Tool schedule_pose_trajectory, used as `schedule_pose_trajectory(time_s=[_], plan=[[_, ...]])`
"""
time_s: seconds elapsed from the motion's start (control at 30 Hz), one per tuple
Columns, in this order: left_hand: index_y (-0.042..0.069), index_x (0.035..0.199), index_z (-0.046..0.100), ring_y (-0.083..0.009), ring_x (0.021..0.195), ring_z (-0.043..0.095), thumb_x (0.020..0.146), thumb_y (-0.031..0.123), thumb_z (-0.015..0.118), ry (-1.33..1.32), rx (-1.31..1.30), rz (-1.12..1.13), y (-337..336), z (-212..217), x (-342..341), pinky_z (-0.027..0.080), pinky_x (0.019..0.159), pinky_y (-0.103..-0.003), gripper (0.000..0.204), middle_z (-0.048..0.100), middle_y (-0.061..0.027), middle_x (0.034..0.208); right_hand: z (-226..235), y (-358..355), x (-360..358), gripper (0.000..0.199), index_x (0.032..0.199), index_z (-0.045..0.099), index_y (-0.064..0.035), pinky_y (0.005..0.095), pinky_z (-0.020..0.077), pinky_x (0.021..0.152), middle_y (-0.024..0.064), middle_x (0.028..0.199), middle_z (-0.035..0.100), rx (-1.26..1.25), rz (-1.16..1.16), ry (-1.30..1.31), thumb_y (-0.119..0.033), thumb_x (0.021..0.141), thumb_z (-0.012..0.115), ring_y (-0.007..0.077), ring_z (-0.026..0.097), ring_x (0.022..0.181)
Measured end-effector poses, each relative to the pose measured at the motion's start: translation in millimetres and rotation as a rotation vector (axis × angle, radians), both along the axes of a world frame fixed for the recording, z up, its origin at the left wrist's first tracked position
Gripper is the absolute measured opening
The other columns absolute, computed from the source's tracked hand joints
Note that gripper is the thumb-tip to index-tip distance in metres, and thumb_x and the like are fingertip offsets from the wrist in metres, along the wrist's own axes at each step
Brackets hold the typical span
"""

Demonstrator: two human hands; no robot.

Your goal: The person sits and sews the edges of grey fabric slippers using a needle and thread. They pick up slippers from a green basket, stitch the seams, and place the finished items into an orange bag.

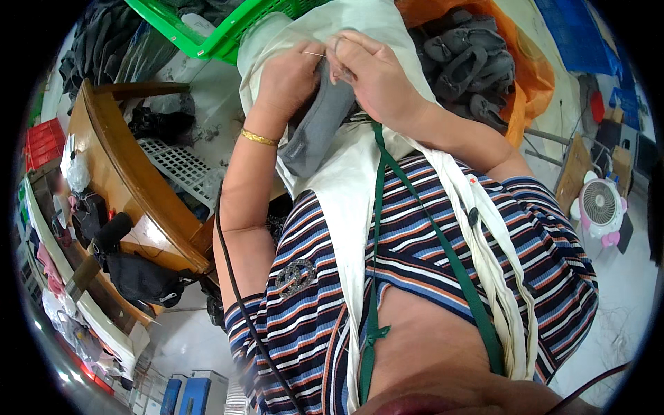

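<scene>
Both my hands meet over my lap on a grey fabric shoe piece that hangs down across a white apron. My left hand, with a gold bracelet on its wrist, grips the upper left edge of the grey piece. My right hand is closed at the top of the same piece, its fingertips pinched together. A thin metal needle sticks out between the two hands, at the right hand's fingertips. The piece's top edge is hidden under my fingers.
An orange bag holding several grey slippers lies at the upper right. A green plastic basket sits at the top. A wooden bench with dark items stands at the left, by a white rack. A small white fan stands at the right.
</scene>
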State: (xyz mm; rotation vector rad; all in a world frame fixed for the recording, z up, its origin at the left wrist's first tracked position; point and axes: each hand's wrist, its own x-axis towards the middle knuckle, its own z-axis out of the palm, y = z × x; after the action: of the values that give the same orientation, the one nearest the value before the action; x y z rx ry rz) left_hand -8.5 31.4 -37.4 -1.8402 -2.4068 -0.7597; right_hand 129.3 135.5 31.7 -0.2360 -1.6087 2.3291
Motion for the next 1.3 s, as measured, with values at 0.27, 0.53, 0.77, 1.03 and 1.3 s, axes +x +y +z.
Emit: schedule_pose_trajectory(time_s=[0.27,0.53,0.77,1.03,1.3], plan=[[0.007,0.11,0.067,-0.0141,0.088,0.061,0.083,0.011,0.069,-0.727,-0.051,-0.075,2.0,-1.2,4.1,0.05,0.072,-0.027,0.028,0.067,-0.0012,0.095,-41.7,59.9,20.7,0.025,0.089,0.062,-0.0009,0.0272,0.0491,0.075,0.005,0.082,0.064,0.614,-0.252,0.026,-0.022,0.1,0.055,0.0138,0.061,0.078],[-0.001,0.077,0.071,-0.0216,0.055,0.06,0.087,0.026,0.066,-0.887,-0.261,0.164,15.5,13.4,33.3,0.048,0.058,-0.035,0.029,0.066,-0.0104,0.064,-22.4,54.4,40.8,0.01,0.09,0.066,-0.005,0.0351,0.0489,0.063,0.0093,0.077,0.06,1.193,-0.098,0.345,-0.015,0.088,0.068,0.028,0.061,0.071],[-0.003,0.084,0.072,-0.015,0.058,0.059,0.081,0.019,0.071,-0.894,-0.315,0.201,1.1,13.5,32.8,0.047,0.058,-0.03,0.022,0.067,-0.0094,0.067,-18.4,104.2,90.5,0.016,0.105,0.064,-0.0023,0.0237,0.0473,0.069,0.0029,0.079,0.062,0.808,0.132,-0.253,-0.014,0.094,0.061,0.0099,0.059,0.072],[-0.002,0.085,0.072,-0.0093,0.06,0.057,0.081,0.017,0.074,-0.889,-0.28,0.256,-0.5,19.7,40.5,0.046,0.057,-0.027,0.019,0.067,-0.0058,0.067,-49.8,79.1,55.2,0.014,0.103,0.067,-0.0068,0.0276,0.0492,0.067,0.0054,0.081,0.063,1.05,0.105,-0.092,-0.013,0.092,0.062,0.0167,0.062,0.071],[-0.001,0.088,0.069,-0.0052,0.064,0.052,0.086,0.013,0.072,-1.059,-0.251,0.239,-5.1,14.5,33.3,0.043,0.058,-0.023,0.015,0.062,0.0018,0.07,-56.2,68.4,26.5,0.008,0.091,0.066,-0.0095,0.034,0.0512,0.066,0.0061,0.085,0.059,1.592,0.045,-0.002,-0.014,0.085,0.064,0.0261,0.064,0.078]])
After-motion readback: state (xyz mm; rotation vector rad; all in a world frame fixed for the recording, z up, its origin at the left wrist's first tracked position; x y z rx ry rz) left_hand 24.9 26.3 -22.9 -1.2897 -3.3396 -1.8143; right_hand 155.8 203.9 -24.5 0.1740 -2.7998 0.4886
